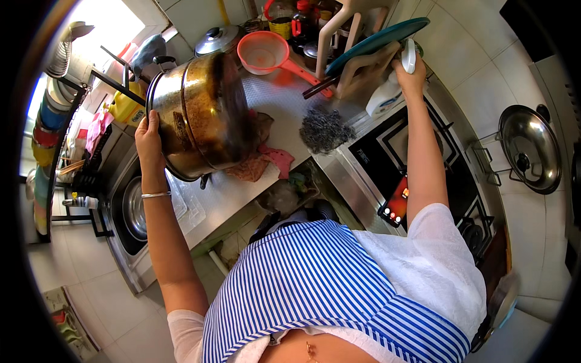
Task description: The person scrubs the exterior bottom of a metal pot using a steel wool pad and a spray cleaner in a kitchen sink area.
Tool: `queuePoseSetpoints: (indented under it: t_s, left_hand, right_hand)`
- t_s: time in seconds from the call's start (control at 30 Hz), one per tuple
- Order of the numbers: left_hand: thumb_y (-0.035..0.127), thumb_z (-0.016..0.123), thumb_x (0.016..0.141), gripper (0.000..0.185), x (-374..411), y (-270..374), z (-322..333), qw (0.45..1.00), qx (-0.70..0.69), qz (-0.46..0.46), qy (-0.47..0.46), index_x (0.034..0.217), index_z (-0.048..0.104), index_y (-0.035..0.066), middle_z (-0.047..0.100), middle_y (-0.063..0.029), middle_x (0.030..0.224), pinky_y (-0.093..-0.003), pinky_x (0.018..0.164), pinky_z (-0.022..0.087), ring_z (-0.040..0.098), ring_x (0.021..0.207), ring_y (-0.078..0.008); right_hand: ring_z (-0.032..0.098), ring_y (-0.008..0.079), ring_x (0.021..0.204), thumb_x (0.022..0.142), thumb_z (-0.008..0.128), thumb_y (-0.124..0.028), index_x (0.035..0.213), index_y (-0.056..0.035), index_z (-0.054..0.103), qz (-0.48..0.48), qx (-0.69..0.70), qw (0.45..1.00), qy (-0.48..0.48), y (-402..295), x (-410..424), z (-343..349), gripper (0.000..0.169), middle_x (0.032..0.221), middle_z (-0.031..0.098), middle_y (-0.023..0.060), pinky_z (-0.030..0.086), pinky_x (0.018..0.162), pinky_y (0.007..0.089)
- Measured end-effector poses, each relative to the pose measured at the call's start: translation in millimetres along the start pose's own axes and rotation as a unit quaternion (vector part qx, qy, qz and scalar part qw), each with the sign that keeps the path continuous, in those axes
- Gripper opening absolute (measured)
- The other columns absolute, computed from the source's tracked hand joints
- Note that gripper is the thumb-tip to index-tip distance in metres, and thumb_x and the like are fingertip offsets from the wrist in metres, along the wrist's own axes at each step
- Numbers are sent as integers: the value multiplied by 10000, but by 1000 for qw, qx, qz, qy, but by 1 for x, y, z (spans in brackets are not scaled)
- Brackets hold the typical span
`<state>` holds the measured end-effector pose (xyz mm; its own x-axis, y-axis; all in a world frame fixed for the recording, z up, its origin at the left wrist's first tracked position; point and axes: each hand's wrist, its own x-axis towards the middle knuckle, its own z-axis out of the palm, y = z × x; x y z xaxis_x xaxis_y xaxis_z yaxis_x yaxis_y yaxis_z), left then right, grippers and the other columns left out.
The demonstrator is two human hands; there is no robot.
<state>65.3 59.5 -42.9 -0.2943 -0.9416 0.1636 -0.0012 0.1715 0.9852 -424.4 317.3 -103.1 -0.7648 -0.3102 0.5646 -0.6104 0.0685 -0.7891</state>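
My left hand [152,136] grips the rim of a large stained metal pot [199,118], which is tilted on its side over the metal counter [218,190]. My right hand [412,75] is closed around the neck of a white spray bottle [386,97] at the counter's back right, by the stove. A grey steel-wool scourer [326,129] lies on the counter between the pot and the stove. Beside the pot's lower side are a brown cloth [249,168] and a pink cloth [278,159]. The pot's far end is blurred.
A red plastic strainer or ladle [263,52], a lidded pot [220,38] and a teal board [376,45] in a rack stand at the back. A sink [131,227] is at left. A phone [396,202] lies on the gas stove [386,168]. A pan lid [531,149] hangs at right.
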Motion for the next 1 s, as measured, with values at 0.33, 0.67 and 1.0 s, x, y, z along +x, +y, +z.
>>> queuePoseSetpoints:
  t_s: [0.33, 0.67, 1.0]
  left_hand:
    - [247, 533, 920, 206, -8, 11, 8, 1000, 12, -4, 22, 824, 581, 71, 507, 65, 716, -193, 574, 372, 440, 625, -31]
    - [277, 519, 922, 292, -6, 1, 6, 997, 58, 25, 40, 791, 575, 23, 511, 34, 715, -224, 608, 385, 431, 670, -53]
    - [276, 502, 917, 313, -3, 3, 0, 991, 125, 35, 26, 841, 575, -18, 532, -13, 711, -268, 629, 390, 438, 673, -98]
  right_hand:
    - [584, 306, 857, 616, 744, -117, 972, -5, 557, -1, -7, 999, -41, 8, -9, 28, 418, 925, 589, 160, 451, 766, 388]
    - [461, 340, 1093, 729, 691, -183, 1188, -18, 475, -45, -109, 979, -168, -3, -170, 19, 533, 1174, 486, 192, 359, 932, 392]
    - [416, 359, 1129, 795, 615, -128, 1100, -142, 578, -86, -154, 945, -276, 12, -192, 114, 308, 1188, 479, 159, 323, 961, 416]
